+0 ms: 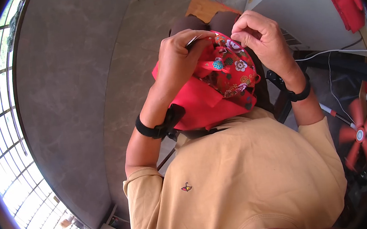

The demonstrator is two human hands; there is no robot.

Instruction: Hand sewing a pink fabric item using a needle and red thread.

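A bundle of red cloth lies across my lap, with a plain red part (196, 107) and a red floral-printed part (236, 68) bearing white, teal and dark flowers. My left hand (182, 55) is closed, its fingertips pinching the upper edge of the floral cloth. A small pale, shiny sliver shows between its fingers; its kind is unclear. To the right, my right hand (262, 40) has thumb and forefinger pressed together just above the cloth's rim. Whatever sits in that pinch is too small to make out. Dark straps go round both wrists.
A fan with orange-red blades (360, 135) stands low at my right. Beyond it, red fabric (339, 0) hangs over a pale cabinet (300, 6), and a white cable (337, 51) runs below. A wooden board (205, 9) lies past my knees. Barred windows (0, 117) line the left.
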